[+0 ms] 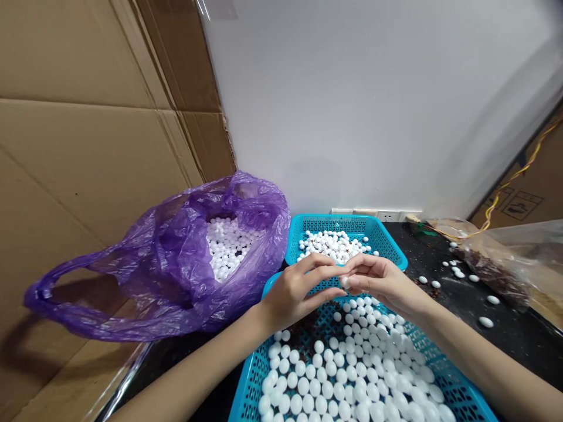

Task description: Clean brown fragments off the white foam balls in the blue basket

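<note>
My two hands meet above the near blue plastic basket (259, 363), fingertips together. A small white ball (345, 282) is pinched by the thumb and fingers of my right hand (387, 284). From the other side, my left hand (299, 287) closes its thumb and index finger about the same ball. Whether a smaller piece is also between the fingertips, I cannot tell. Below them, many loose white balls (314, 387) fill most of the basket. Dark brown bits (308, 331) lie partly hidden under my left hand.
A second blue basket (391, 249) with smaller white balls stands behind. On the left, an open purple plastic bag (176, 258) holds more white balls. Right, a clear bag of brown pieces (497, 272) and scattered balls lie on the black tabletop (461, 299). Cardboard (79, 158) stands at left.
</note>
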